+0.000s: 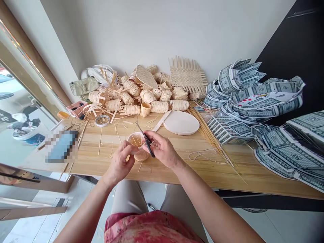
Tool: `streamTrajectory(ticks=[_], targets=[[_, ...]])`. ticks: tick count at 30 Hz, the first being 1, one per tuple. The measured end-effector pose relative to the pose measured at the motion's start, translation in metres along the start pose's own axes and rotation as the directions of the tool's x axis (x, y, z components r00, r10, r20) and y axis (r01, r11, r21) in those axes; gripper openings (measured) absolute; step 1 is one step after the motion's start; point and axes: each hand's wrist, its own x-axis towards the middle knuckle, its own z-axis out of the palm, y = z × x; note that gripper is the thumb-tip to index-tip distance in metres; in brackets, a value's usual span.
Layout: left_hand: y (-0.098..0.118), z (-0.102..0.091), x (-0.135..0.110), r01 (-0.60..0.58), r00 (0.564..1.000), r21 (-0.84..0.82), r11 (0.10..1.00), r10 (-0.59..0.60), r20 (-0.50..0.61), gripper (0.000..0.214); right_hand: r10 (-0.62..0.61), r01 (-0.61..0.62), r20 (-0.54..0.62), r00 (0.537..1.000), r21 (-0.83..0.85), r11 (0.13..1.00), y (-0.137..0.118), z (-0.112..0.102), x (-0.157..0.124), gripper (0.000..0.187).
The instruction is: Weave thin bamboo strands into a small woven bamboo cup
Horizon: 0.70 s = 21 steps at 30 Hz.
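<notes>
My left hand [120, 162] is closed around a small woven bamboo basket [136, 141], holding it just above the wooden table's [177, 165] front edge. My right hand [163, 149] grips black scissors [144, 137], whose blades point up and left across the basket's rim. The two hands are close together over the middle of the table.
A pile of small woven baskets [141, 96] and a woven mat [187, 76] lie at the back. A white round disc [181, 123], a tape roll [102, 120], thin bamboo sticks [212, 135], a phone [62, 145] and patterned card-paper bowls [263, 98] surround the hands.
</notes>
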Motion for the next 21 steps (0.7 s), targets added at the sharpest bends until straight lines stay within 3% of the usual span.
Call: streamTrajectory(ticks=[6, 13, 17, 21], targets=[[-0.002, 0.000, 0.003, 0.023, 0.999, -0.007, 1.000, -0.023, -0.026, 0.015, 0.045, -0.045, 0.003, 0.999, 0.015, 0.999, -0.002, 0.000, 0.001, 0.038], [-0.003, 0.004, 0.005, -0.019, 0.997, -0.025, 0.999, 0.017, -0.079, 0.014, -0.024, 0.030, 0.042, 0.999, -0.137, 0.990, 0.001, 0.004, 0.004, 0.031], [-0.004, 0.005, 0.003, 0.037, 0.995, -0.112, 0.993, -0.048, -0.091, 0.013, 0.081, -0.080, -0.006, 0.997, 0.091, 0.993, -0.001, 0.005, 0.006, 0.035], [-0.005, 0.004, 0.002, 0.077, 0.991, -0.143, 0.987, -0.092, -0.100, 0.014, 0.181, -0.117, -0.140, 0.973, 0.374, 0.920, -0.019, -0.005, -0.006, 0.037]])
